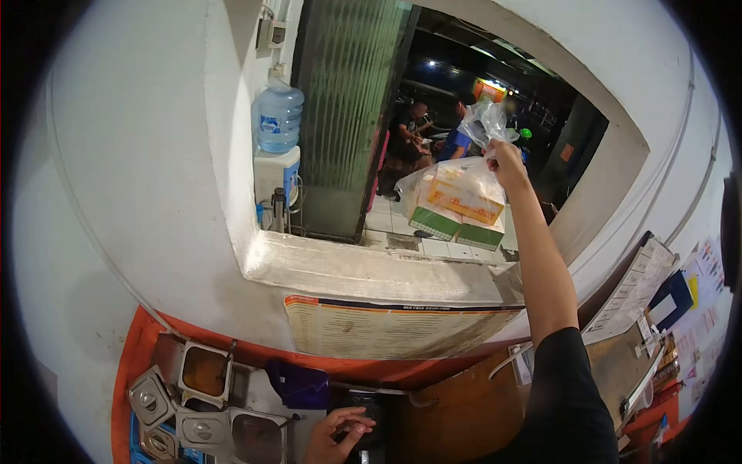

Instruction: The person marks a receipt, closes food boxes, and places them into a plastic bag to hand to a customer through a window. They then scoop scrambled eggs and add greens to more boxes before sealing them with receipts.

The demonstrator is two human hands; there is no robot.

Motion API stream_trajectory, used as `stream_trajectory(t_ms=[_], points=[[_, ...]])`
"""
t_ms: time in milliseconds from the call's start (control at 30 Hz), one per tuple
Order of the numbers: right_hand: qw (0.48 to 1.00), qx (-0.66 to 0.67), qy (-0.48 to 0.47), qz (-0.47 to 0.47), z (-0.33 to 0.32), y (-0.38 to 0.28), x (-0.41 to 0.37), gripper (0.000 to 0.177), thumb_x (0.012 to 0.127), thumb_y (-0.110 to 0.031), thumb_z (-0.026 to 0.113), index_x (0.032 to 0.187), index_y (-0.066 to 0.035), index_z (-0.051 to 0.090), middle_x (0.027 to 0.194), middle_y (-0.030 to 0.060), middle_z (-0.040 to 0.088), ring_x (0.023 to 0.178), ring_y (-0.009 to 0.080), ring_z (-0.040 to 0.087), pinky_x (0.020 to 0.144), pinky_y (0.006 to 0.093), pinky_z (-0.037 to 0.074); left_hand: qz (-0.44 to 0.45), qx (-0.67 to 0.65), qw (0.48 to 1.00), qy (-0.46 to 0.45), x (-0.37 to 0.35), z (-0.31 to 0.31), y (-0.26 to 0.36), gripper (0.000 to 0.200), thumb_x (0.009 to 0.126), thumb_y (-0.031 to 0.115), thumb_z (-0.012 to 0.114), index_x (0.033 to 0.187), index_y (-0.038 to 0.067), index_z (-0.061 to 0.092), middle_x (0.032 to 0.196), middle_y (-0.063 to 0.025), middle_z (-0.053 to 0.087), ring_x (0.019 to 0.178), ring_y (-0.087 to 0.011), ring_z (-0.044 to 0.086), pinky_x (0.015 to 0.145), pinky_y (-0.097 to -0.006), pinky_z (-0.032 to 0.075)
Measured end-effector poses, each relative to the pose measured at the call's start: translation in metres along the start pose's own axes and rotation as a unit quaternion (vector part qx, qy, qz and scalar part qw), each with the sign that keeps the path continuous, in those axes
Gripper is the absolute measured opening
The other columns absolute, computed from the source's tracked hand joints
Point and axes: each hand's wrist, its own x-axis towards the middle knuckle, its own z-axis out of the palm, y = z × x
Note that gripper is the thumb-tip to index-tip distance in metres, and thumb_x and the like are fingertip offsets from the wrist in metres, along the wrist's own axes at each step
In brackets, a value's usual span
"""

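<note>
A clear plastic bag (471, 182) with an orange-and-white box and green-and-white boxes inside hangs from my right hand (506, 162). My right arm is stretched up through the wall opening, and the fingers are closed round the bag's gathered top. The bag hangs above the white ledge (371, 267), over the tiled floor beyond. Low in the view, my left hand (340, 435) is held with its fingers loosely curved and apart, with nothing visible in it. It is near a dark object and to the right of the metal containers.
Metal containers (205, 371) with lids and a purple item (297, 383) are at lower left. A water dispenser (276, 174) stands beyond the opening, left of a folding gate (340, 116). People sit outside. Papers and a clipboard (638, 286) are at right.
</note>
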Motion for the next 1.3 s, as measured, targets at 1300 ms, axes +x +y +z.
stream_trajectory(t_ms=[1300], points=[[0.991,0.027,0.065,0.112,0.002,0.070,0.006,0.020,0.093,-0.015,0.062,0.101,0.004,0.063,0.081,0.0173,0.061,0.055,0.0210,0.053,0.049,0.0349,0.040,0.002,-0.038,0.999,0.013,0.007,-0.022,-0.012,0.039,0.103,0.025,0.068,0.132,0.001,0.062,0.109,-0.0106,0.074,0.097,-0.0188,0.070,0.089,-0.0347,0.056]])
